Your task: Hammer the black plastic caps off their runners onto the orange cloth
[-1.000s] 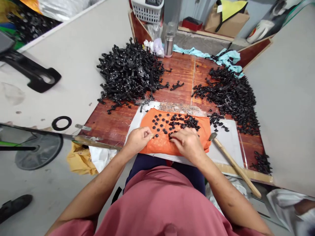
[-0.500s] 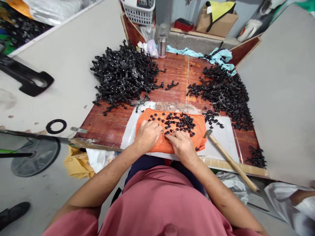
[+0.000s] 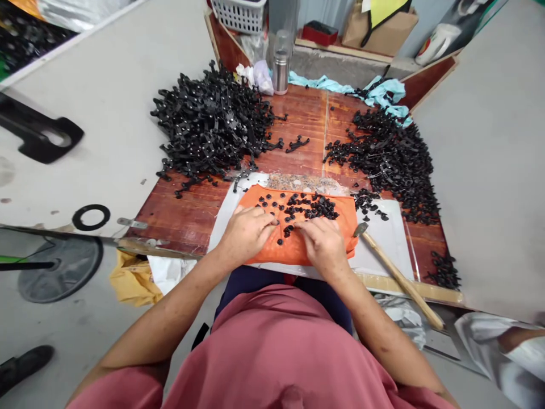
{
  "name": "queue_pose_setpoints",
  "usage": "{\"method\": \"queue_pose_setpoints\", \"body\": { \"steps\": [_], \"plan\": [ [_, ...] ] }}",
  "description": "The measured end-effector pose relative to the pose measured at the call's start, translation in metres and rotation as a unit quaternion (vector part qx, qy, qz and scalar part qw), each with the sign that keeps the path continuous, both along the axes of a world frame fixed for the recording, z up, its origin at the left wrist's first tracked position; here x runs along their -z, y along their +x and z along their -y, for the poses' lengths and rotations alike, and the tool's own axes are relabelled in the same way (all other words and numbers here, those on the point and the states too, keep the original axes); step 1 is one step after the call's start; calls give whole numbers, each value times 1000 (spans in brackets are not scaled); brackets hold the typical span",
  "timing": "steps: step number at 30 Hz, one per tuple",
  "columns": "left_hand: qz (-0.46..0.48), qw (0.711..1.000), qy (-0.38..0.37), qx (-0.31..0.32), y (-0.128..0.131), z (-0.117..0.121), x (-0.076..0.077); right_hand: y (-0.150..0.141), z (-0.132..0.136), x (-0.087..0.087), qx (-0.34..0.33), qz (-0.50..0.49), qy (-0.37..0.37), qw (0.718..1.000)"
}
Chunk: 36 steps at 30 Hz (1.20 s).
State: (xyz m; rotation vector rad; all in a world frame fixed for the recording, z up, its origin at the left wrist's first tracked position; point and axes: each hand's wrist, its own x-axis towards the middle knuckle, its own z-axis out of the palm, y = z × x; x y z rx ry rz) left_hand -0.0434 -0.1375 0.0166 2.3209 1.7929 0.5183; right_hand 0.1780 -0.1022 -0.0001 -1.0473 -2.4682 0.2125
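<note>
Small round black knob-like parts (image 3: 321,207) lie scattered on an orange cloth (image 3: 293,257) in front of me. On the cloth's left side, my left hand (image 3: 247,234) is closed, with thumb and index fingertips pinched together at a small black part; its exact kind is too small to tell. To the right, my right hand (image 3: 324,243) has its fingers drawn together beside a few black parts (image 3: 288,230). Whatever lies between those fingertips is hidden. A single black part (image 3: 280,242) rests on the cloth between the hands.
Large piles of black branched parts stand at the left (image 3: 213,122) and right (image 3: 392,159) of the wooden table (image 3: 304,113). A hammer (image 3: 398,275) lies right of the cloth, across a white sheet (image 3: 383,250). Behind are a steel flask (image 3: 280,71) and blue rag (image 3: 385,94).
My hands have moved apart, the left one leftward and the right one slightly rightward. Black parts between them have come into view. The camera view has shifted slightly.
</note>
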Motion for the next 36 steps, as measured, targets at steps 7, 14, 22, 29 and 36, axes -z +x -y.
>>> {"method": "queue_pose_setpoints", "body": {
  "steps": [7, 14, 22, 29, 36],
  "plan": [
    [-59, 998, 10, -8, 37, 5, 7, -7, -13, 4, -13, 41, 17, 999],
    [-43, 997, 19, -67, 18, 8, 3, -7, -20, 2, -10, 42, 14, 999],
    [-66, 996, 25, -58, 3, 4, 0, -20, -3, -7, 16, -21, -94, 995],
    [-124, 990, 68, 20, 8, 10, 5, -34, -2, 3, 34, 36, -55, 997],
    [-85, 994, 43, -47, -6, 16, -9, -33, -12, -4, 49, 87, -48, 994]
  ]
}}
